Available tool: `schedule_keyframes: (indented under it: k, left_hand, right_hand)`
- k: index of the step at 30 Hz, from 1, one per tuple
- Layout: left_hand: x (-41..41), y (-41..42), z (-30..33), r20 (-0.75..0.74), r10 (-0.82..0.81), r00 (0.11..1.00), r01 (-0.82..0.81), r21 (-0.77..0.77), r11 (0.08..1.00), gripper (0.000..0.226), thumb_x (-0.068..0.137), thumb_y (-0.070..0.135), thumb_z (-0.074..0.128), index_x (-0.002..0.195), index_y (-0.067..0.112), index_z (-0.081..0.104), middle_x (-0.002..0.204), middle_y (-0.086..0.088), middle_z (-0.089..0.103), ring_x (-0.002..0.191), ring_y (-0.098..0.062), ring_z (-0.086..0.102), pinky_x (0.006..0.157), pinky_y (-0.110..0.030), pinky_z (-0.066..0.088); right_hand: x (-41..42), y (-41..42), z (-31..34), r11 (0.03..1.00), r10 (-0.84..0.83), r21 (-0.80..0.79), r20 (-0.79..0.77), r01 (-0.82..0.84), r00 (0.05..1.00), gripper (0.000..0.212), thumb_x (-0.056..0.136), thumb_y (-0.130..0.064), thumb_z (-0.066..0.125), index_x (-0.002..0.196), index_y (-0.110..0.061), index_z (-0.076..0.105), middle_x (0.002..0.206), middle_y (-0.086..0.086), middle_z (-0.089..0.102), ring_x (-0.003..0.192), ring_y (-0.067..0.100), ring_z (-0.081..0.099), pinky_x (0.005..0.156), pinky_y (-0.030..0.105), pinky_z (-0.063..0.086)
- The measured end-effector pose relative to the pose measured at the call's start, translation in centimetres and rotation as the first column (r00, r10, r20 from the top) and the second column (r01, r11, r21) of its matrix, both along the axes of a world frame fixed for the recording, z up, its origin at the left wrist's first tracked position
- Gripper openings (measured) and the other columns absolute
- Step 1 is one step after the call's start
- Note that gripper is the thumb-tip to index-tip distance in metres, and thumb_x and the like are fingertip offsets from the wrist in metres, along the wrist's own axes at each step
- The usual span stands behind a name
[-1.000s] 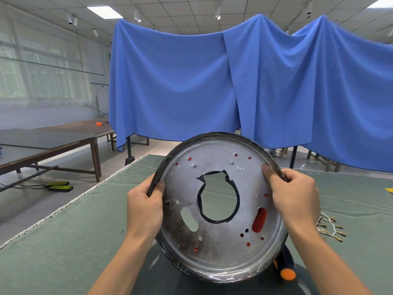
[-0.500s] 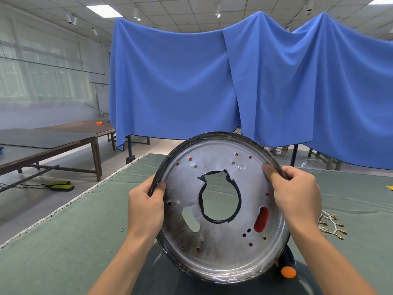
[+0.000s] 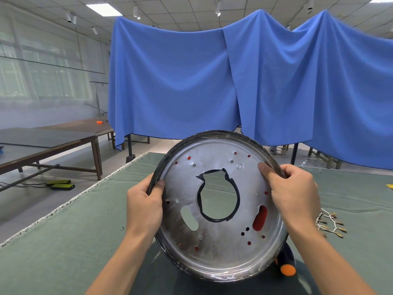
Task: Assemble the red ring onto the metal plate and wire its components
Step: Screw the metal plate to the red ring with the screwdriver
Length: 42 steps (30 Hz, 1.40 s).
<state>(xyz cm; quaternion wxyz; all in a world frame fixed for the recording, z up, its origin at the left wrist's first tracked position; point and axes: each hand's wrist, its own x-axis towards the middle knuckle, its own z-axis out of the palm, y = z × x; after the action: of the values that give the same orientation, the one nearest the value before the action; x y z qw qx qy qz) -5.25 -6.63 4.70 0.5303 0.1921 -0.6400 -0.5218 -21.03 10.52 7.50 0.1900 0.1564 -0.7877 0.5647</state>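
Observation:
I hold a round metal plate [image 3: 221,248] upright in front of me, its face tilted toward the camera. It has a black-edged centre hole, two oblong slots and several small holes. Red shows through the right slot and the small holes, so the red ring [image 3: 259,218] lies behind the plate, mostly hidden. My left hand [image 3: 143,206] grips the plate's left rim. My right hand [image 3: 294,191] grips the upper right rim, thumb on the face. A bundle of white wires with brass terminals [image 3: 330,223] lies on the table to the right.
The green felt table [image 3: 63,241] spreads below, its left edge running diagonally. A black and orange tool handle [image 3: 286,265] pokes out under the plate's lower right. A small screw [image 3: 122,227] lies left of my left wrist. Blue cloth hangs behind; brown tables stand at left.
The plate has risen slightly and tipped a little more upright in both hands. The grips are unchanged.

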Motion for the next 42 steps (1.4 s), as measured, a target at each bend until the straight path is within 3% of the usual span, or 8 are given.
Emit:
schedule_keyframes:
  k: [9,12,20,23,31,36,42]
  left_hand:
    - [0.16,0.33,0.19,0.01,-0.01,1.0,0.01,0.001,1.0,0.06,0.094,0.0,0.05,0.065,0.048,0.071,0.073,0.023,0.07,0.068,0.006,0.061,0.075,-0.027,0.05]
    - [0.11,0.28,0.13,0.01,-0.006,1.0,0.006,-0.003,1.0,0.054,0.094,0.0,0.05,0.069,0.042,0.072,0.075,0.021,0.071,0.07,0.003,0.062,0.075,-0.029,0.05]
    - [0.09,0.24,0.11,0.002,-0.014,1.0,0.014,-0.016,1.0,0.054,0.093,-0.001,0.051,0.069,0.043,0.07,0.075,0.023,0.071,0.069,0.008,0.062,0.069,-0.014,0.051]
    - [0.1,0.27,0.12,0.012,-0.007,1.0,0.007,-0.022,1.0,0.049,0.094,0.0,0.05,0.074,0.042,0.067,0.076,0.024,0.071,0.07,0.008,0.062,0.07,-0.018,0.052]
    - [0.24,0.34,0.29,0.017,-0.011,1.0,0.011,0.012,1.0,0.055,0.094,0.0,0.05,0.066,0.043,0.069,0.073,0.025,0.07,0.068,0.008,0.06,0.075,-0.023,0.051]
    - [0.24,0.35,0.37,-0.001,-0.038,0.999,0.038,0.03,0.999,0.064,0.094,-0.002,0.049,0.064,0.049,0.071,0.07,0.024,0.069,0.066,0.008,0.059,0.068,-0.013,0.05]
    - [0.1,0.24,0.14,-0.015,-0.037,0.999,0.038,0.043,0.998,0.057,0.094,-0.002,0.05,0.066,0.043,0.072,0.076,0.021,0.072,0.074,0.001,0.063,0.076,-0.024,0.051]
  right_hand:
    - [-0.58,-0.19,0.15,0.999,-0.039,0.013,0.026,0.039,0.999,0.046,0.08,-0.055,0.066,0.063,-0.013,0.059,0.052,-0.004,0.058,0.059,0.02,0.054,0.051,0.027,0.033]
    - [-0.68,-0.25,0.13,0.999,-0.035,0.012,0.021,0.034,0.999,0.046,0.08,-0.055,0.066,0.062,-0.013,0.058,0.051,-0.005,0.057,0.058,0.019,0.053,0.05,0.027,0.032]
    - [-0.66,-0.23,0.08,1.0,0.008,0.013,0.033,-0.008,0.999,0.039,0.081,-0.051,0.067,0.064,-0.015,0.061,0.055,-0.002,0.062,0.066,0.026,0.057,0.056,0.03,0.037]
    - [-0.64,-0.14,0.11,1.0,0.002,0.006,0.023,-0.002,1.0,0.04,0.081,-0.051,0.066,0.064,-0.015,0.061,0.052,-0.004,0.059,0.062,0.022,0.054,0.053,0.029,0.034]
    - [-0.54,-0.25,0.14,1.0,0.001,0.01,0.007,-0.001,1.0,0.039,0.081,-0.053,0.066,0.065,-0.017,0.061,0.053,-0.006,0.059,0.06,0.016,0.053,0.053,0.028,0.034]
    - [-0.64,-0.34,0.06,1.0,0.008,0.01,0.007,-0.008,1.0,0.038,0.08,-0.052,0.067,0.066,-0.017,0.061,0.056,-0.004,0.062,0.065,0.025,0.056,0.055,0.03,0.037]
    - [-0.74,-0.28,-0.08,1.0,0.004,0.006,-0.001,-0.004,1.0,0.039,0.081,-0.051,0.067,0.065,-0.017,0.06,0.055,-0.003,0.062,0.062,0.022,0.055,0.053,0.028,0.036]
